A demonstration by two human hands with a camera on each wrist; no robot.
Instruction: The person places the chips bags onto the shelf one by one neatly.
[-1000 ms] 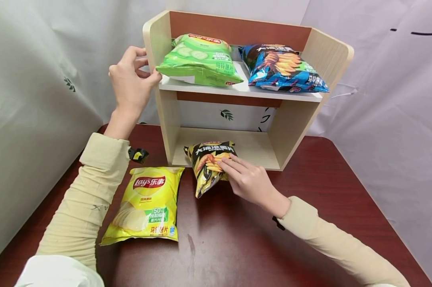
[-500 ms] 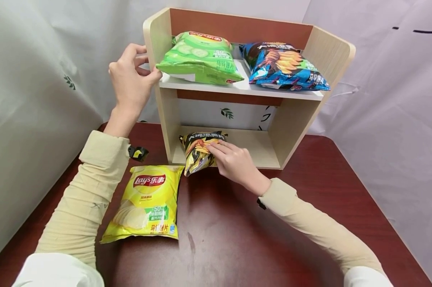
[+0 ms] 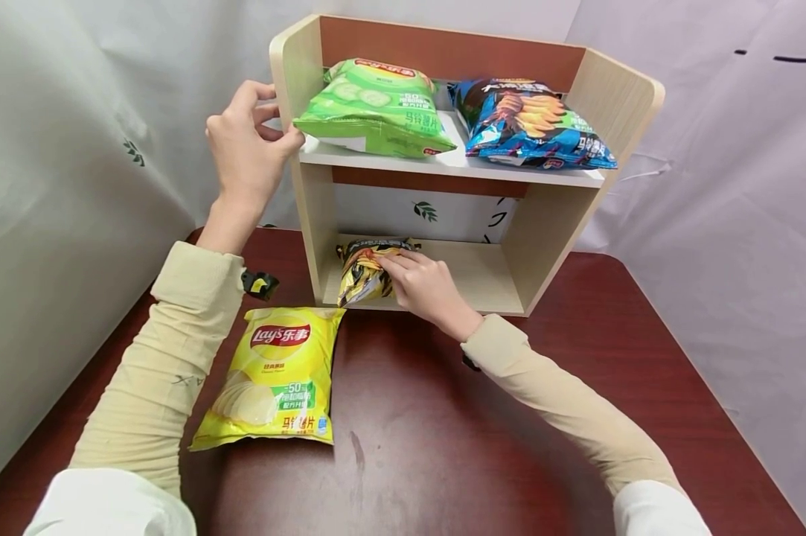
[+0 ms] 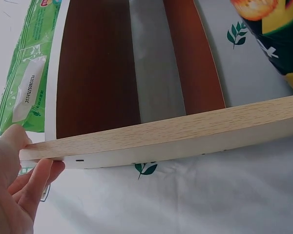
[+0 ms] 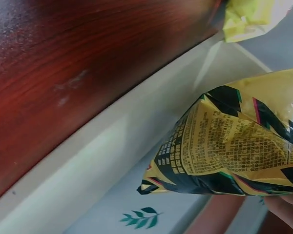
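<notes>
My left hand (image 3: 247,152) grips the left side panel (image 3: 304,216) of a small wooden shelf (image 3: 553,234), thumb on one side and fingers on the other. Beside that thumb lies the corner of a green chip bag (image 3: 382,112) on the upper level. A black and yellow chip bag (image 3: 361,277) is at the left of the lower level, held by my right hand (image 3: 431,286). In the right wrist view, the back of this yellow and black bag (image 5: 224,141) shows, with part of the hand (image 5: 289,209) at the frame's edge.
A blue chip bag (image 3: 530,126) lies on the right of the upper level. On the dark red table (image 3: 443,447), a yellow Lay's bag (image 3: 272,376) lies flat in front of the shelf's left side. White curtains (image 3: 711,186) surround the table.
My right hand has moved the black and yellow bag forward and slightly left, from the shelf's front edge further into the lower level. My left hand has stayed on the panel.
</notes>
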